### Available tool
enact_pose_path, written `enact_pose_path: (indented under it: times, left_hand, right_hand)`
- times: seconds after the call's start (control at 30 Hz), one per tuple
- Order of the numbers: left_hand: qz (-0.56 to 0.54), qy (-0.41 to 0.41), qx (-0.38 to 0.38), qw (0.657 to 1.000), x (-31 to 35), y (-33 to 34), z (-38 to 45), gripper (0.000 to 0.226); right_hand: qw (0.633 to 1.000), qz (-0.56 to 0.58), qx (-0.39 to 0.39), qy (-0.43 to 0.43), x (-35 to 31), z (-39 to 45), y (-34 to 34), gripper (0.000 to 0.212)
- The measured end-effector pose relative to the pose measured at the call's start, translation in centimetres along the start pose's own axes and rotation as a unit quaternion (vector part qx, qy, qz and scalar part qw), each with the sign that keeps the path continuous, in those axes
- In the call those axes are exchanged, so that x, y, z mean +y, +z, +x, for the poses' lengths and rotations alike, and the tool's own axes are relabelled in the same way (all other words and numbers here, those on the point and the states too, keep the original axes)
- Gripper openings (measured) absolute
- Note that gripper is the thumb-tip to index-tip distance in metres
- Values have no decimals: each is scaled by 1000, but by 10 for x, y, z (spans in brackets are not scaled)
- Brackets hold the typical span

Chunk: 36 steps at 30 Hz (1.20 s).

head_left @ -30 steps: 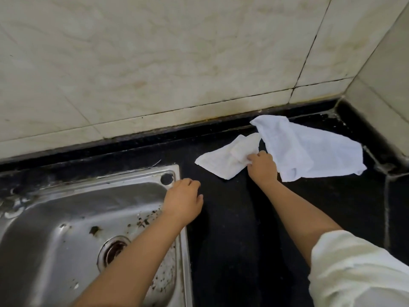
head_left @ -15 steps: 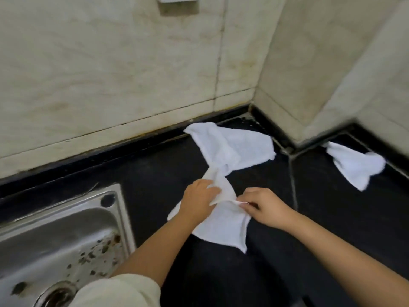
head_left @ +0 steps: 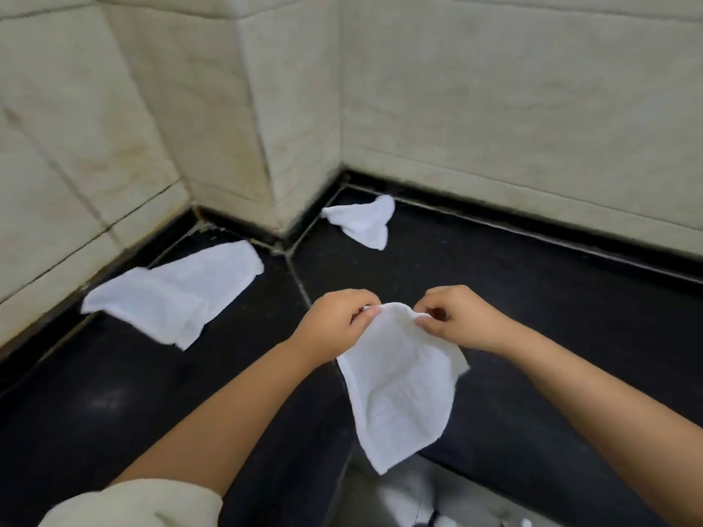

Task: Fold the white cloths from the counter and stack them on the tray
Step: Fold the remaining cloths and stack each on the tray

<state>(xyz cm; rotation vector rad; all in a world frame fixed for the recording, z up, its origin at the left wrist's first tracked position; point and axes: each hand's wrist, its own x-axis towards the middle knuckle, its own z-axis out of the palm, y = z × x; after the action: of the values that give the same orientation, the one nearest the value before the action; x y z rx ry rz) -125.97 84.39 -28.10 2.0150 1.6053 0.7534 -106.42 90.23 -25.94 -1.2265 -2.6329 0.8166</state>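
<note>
I pinch the top edge of the small white washcloth [head_left: 399, 386] with both hands: left hand [head_left: 336, 323] on the left corner, right hand [head_left: 456, 323] on the right corner, thumb against curled fingers on each. The cloth hangs free in front of me, above the black counter [head_left: 532, 298], its lower tip dangling past the counter's front edge.

To do this fold well, I judge I should draw the two corners apart until the top edge is taut, let the cloth hang flat, then lay it on the bare counter and bring edge to edge. The pinches sit very near the corners, so the terry could slip; a slightly deeper hold seems safer.

Further out: a larger white cloth [head_left: 171, 298] lies crumpled on the counter to my left, near the tiled wall [head_left: 494, 108]. A third white cloth [head_left: 361, 222] sits bunched in the far corner beside the tiled pillar. No tray is in view.

Versus half a second back: then the cloth lay bunched on the counter under my hands and touched the larger one; now it is lifted, opened out and apart from it. The view has swung right, so the sink is gone.
</note>
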Motion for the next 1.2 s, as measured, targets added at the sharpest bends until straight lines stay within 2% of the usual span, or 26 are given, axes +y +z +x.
enact_pose_path:
  times: [0.2,0.27,0.4,0.47,0.53,0.6,0.67,0.73,0.8,0.9,1.0,1.07,1.1,1.2]
  left_hand:
    - [-3,60,74,995,62,9,81,28]
    - [6,65,89,994,77,14,106,26]
    - [22,55,144,988,95,31,146,29]
    - [34,53,139,988,101,48,161,22]
    - [30,42,122,991,105,67,170,20]
    - [33,36,71,996,101,84,172,19]
    - [70,37,-50,996,90,104,168,18]
    - [105,33,-183,977,79,126,160,17]
    - [113,11,-276,954,74,146,152,15]
    - [128,-24,-424,896,75,169,146,13]
    - [120,-77,-541,829,77,182,147,12]
    - [97,-110,-573,807,79,188,152,11]
    - [96,-107,-565,812,79,192,155,11]
    - [144,-57,-453,878,79,207,169,13]
  right_hand:
    - [993,-36,-19,114,81,-38,-44,22]
    - [990,-45,31,129,110,-53,-63,24]
    - [971,-62,181,144,163,-77,-116,21]
    - [958,-114,232,125,180,-86,-131,19]
    - [952,-140,250,110,193,-97,-135,25]
    - [959,-158,217,95,204,-113,-129,28]
    - [973,-159,141,95,217,-131,-111,27]
    - [982,-133,52,121,227,-148,-88,25]
    - [982,-103,-43,151,237,-160,-69,18]
    - [958,-11,-192,212,248,-173,-46,32]
    - [903,130,-300,280,258,-186,-28,23]
    - [871,196,-316,321,265,-190,-23,26]
    - [869,206,-294,339,268,-190,-23,24]
    - [915,116,-146,358,276,-186,-28,11]
